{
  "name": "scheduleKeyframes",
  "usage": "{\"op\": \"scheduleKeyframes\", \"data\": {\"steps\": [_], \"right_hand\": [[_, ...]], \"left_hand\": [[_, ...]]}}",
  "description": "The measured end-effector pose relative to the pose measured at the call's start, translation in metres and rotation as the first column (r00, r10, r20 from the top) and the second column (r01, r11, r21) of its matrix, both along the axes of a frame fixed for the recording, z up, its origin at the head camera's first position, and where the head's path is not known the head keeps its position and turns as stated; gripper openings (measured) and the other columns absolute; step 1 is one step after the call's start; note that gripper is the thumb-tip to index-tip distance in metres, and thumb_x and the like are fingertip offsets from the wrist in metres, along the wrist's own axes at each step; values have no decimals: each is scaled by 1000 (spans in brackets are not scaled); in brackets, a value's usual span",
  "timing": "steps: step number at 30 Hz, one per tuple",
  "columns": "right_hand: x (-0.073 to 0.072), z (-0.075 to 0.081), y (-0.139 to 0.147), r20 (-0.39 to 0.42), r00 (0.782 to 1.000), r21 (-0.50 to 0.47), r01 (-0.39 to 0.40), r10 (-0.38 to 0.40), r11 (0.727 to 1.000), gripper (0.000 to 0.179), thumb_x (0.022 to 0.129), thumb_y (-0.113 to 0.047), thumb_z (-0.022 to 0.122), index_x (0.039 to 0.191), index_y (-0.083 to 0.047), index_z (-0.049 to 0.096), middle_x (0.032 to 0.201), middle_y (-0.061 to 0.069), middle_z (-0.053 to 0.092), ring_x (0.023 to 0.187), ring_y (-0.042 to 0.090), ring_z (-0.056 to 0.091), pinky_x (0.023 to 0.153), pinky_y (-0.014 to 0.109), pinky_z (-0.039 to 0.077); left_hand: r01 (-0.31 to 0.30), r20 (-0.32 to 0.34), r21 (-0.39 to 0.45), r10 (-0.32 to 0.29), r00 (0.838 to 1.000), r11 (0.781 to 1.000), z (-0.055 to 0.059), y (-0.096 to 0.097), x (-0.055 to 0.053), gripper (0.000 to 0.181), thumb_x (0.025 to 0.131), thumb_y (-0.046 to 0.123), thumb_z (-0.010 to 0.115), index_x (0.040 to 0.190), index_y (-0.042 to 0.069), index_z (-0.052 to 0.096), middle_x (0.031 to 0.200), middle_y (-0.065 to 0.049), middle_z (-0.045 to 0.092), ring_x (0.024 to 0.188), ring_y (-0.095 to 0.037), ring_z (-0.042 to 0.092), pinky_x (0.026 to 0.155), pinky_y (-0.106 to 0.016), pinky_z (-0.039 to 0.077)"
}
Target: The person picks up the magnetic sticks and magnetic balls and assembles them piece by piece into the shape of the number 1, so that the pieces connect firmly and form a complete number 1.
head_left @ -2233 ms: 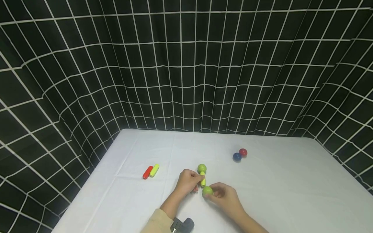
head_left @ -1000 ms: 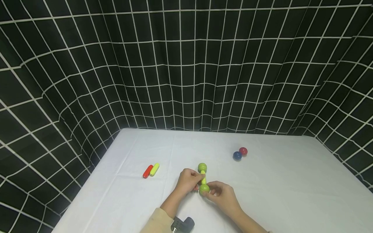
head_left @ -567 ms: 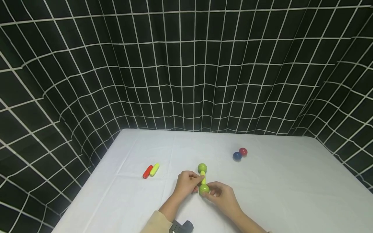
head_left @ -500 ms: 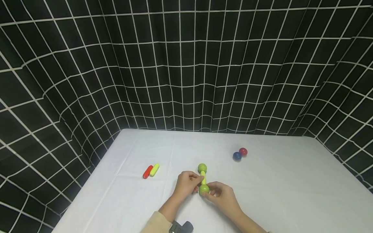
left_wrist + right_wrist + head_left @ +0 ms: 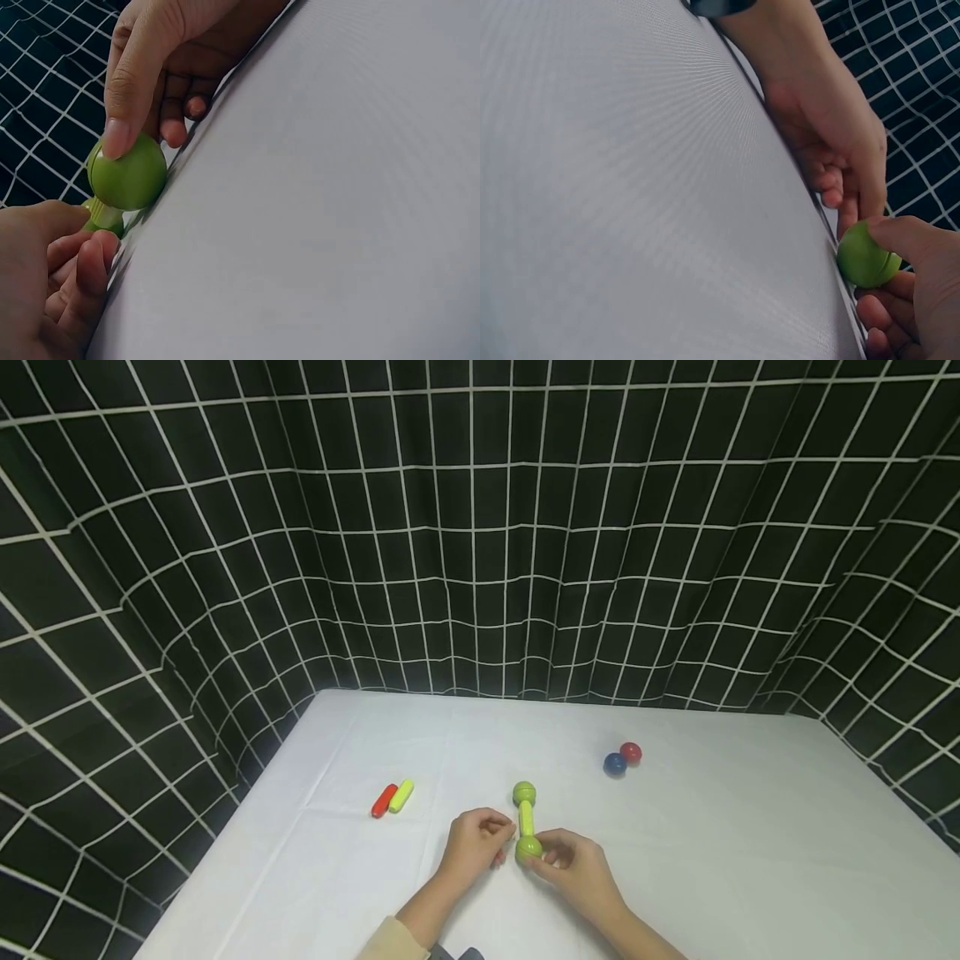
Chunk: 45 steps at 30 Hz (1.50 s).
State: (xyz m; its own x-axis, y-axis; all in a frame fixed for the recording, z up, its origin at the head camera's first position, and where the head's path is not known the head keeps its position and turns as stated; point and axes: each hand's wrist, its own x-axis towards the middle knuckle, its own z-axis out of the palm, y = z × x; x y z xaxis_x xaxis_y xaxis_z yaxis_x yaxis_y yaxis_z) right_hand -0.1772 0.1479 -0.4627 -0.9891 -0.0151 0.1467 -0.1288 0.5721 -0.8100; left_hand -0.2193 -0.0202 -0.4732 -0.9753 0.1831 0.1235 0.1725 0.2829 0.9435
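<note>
Two green balls and a yellow-green stick lie in a line on the white-covered table in the head view, shaped like a dumbbell. The far ball (image 5: 524, 792) meets the stick's (image 5: 527, 818) far end, and the near ball (image 5: 528, 849) its near end. My right hand (image 5: 576, 864) pinches the near ball between thumb and fingers; its thumb presses the ball's side in the right wrist view. My left hand (image 5: 472, 845) is just left of the stick, fingers loosely bent, with nothing seen between them. In the left wrist view its fingers (image 5: 91, 266) partly hide the stick and far ball.
A red stick (image 5: 385, 801) and another yellow-green stick (image 5: 402, 796) lie side by side on the left of the white tablecloth (image 5: 720, 827). A blue ball (image 5: 615, 765) and a red ball (image 5: 631, 752) stand together at the back right. Dark grid curtains (image 5: 480, 552) surround the table.
The near green ball has moved left and up against the stick's near end. My left hand has let go of the stick and drawn back slightly left; my right hand keeps its pinch.
</note>
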Motion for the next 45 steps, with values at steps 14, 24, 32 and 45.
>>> {"op": "scheduleKeyframes", "data": {"steps": [14, 24, 32, 45], "right_hand": [[3, 4, -1, 21, 1000, -6, 11, -11, 1000, 31, 69, -21, 80, 94, -7, 68, 72, -3, 63, 59, 2, 50, 53, 17, 46], [2, 5, -2, 35, 999, -11, 15, -15, 1000, 32, 69, -21, 80, 95, -7, 68, 73, -3, 63, 60, 3, 51, 54, 17, 47], [2, 5, -2, 36, 999, -15, 17, -16, 1000, 31, 69, -22, 80, 94, -8, 68, 73, -3, 63, 60, 3, 51, 54, 17, 47], [2, 4, -1, 32, 999, -9, 17, -17, 1000, 31, 69, -22, 80, 94, -8, 68, 73, -3, 64, 60, 3, 52, 54, 17, 47]], "left_hand": [[-156, -33, -22, 156, 987, 987, 0, -35, 18, 27, 81, 10, 70, 104, -3, 66, 51, -6, 62, 41, -4, 56, 42, -15, 46], [-314, -29, -45, 313, 949, 948, 2, -61, 22, 35, 80, 8, 70, 110, -8, 62, 53, -7, 64, 41, -7, 59, 48, -15, 48], [-383, -37, -39, 382, 923, 923, 0, -82, 26, 30, 80, 7, 69, 107, -8, 64, 68, -14, 69, 44, -9, 60, 49, -15, 50], [-460, -23, -15, 459, 888, 888, 2, -95, 27, 24, 82, 4, 67, 102, -8, 66, 99, -22, 69, 46, -9, 61, 48, -17, 51]]}}
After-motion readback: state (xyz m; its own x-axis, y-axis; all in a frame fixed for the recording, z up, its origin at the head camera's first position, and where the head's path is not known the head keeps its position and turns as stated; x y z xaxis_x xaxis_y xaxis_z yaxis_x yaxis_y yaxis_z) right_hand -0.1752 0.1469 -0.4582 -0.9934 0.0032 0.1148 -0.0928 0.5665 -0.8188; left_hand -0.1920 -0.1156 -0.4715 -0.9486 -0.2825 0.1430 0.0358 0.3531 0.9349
